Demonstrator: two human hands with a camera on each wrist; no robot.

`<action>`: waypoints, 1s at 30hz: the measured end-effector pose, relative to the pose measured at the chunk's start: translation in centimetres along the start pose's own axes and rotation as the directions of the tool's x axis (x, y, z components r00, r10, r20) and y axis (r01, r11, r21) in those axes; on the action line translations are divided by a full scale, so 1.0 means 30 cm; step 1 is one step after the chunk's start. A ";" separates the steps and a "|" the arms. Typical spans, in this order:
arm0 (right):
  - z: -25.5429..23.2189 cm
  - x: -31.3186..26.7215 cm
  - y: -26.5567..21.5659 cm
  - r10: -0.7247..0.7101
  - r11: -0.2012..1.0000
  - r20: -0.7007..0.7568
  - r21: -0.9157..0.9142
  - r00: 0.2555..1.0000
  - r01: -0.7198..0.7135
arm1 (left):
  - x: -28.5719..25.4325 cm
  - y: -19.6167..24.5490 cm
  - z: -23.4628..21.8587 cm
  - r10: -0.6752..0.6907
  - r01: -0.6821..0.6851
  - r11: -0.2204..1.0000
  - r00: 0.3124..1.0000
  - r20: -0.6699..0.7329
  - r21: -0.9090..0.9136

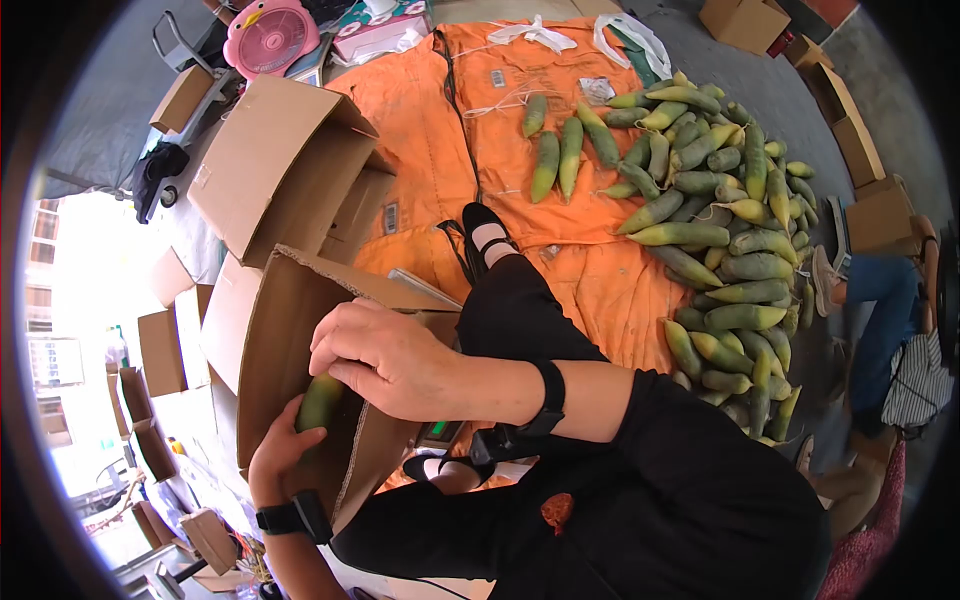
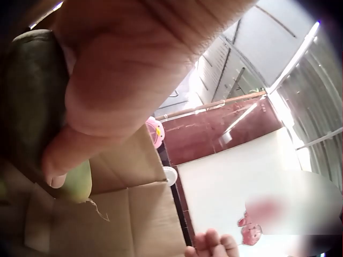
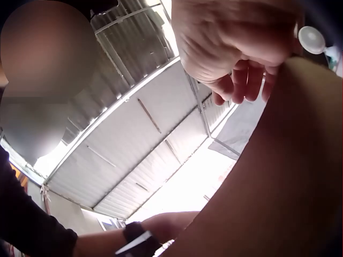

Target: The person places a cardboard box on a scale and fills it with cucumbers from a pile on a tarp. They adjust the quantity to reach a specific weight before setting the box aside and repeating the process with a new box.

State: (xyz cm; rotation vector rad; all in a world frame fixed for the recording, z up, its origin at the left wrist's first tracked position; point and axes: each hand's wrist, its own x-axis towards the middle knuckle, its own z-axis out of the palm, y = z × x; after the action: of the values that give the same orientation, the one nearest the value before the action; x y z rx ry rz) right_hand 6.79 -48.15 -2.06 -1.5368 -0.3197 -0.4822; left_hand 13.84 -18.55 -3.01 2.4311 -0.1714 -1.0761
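Observation:
A green radish (image 1: pixel 319 403) is held by my left hand (image 1: pixel 283 452) inside an open cardboard box (image 1: pixel 285 330), the thumb lying across it. In the left wrist view, fingers of my left hand (image 2: pixel 115 80) wrap the dark green radish (image 2: pixel 35 91), whose pale tip and thin root show below. My right hand (image 1: pixel 385 360) is above the box's near edge, fingers loosely bent. The right wrist view shows the right hand (image 3: pixel 236 48) with fingers hanging, holding nothing visible, beside a cardboard flap (image 3: pixel 268 160).
A large pile of green radishes (image 1: pixel 740 265) lies on an orange sheet (image 1: pixel 425 130), several apart from it. Another cardboard box (image 1: pixel 275 170) stands beyond the held one. A pink fan (image 1: pixel 270 38) is at the back left. A seated person's leg (image 1: pixel 885 310) shows at right.

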 end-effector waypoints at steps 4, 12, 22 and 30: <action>-0.154 0.049 -0.052 -0.025 0.997 0.047 -0.078 0.999 0.028 | 0.068 -0.023 0.026 -0.017 0.013 0.999 0.991 0.135 0.031; -0.575 0.017 0.228 0.258 0.841 -0.026 -0.486 0.966 -0.237 | 0.107 -0.060 0.072 -0.192 0.182 0.981 0.954 0.229 0.066; -1.078 -0.481 0.751 0.707 -0.174 -0.427 -0.878 0.564 -0.446 | -0.157 0.203 0.026 -0.019 0.030 0.939 0.999 0.036 -0.342; -1.220 -0.521 0.767 0.747 -0.395 -0.462 -0.887 0.478 -0.239 | -0.244 0.377 0.239 0.154 -0.177 0.920 0.984 -0.093 -0.349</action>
State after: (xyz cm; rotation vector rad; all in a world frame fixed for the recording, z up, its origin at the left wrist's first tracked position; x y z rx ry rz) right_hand 0.79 -83.72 -30.54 -3.0003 0.8830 0.7818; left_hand 4.45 -28.98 3.00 2.0810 -0.1445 -0.8675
